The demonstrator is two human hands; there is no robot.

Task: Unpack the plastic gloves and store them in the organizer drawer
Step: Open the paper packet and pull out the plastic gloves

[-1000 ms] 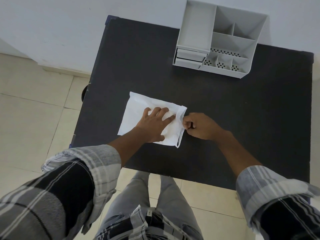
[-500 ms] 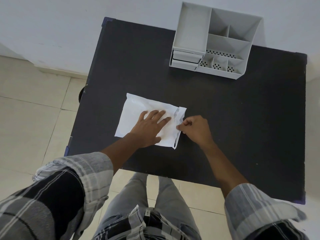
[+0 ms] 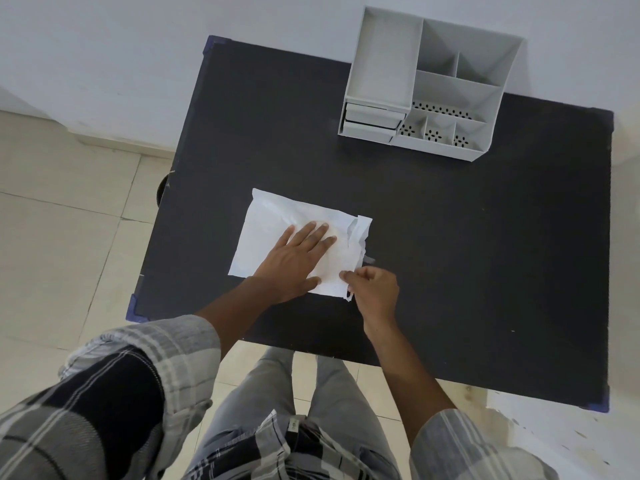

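A white plastic packet of gloves (image 3: 273, 230) lies flat on the black table (image 3: 450, 244). My left hand (image 3: 294, 259) presses palm-down on the packet with fingers spread. My right hand (image 3: 372, 291) pinches the torn flap at the packet's near right corner. The flap along the right edge is crumpled and partly lifted. A grey desk organizer (image 3: 429, 84) stands at the table's far side, with two small drawers (image 3: 372, 121) stacked at its left front, both shut.
The table stands against a white wall, with tiled floor to its left and behind me. The organizer has several open compartments, some with perforated bottoms. My legs are close to the near table edge.
My right hand has slid down the packet's right edge from the middle to the near corner, and the flap has come looser. My left hand keeps pressing the packet.
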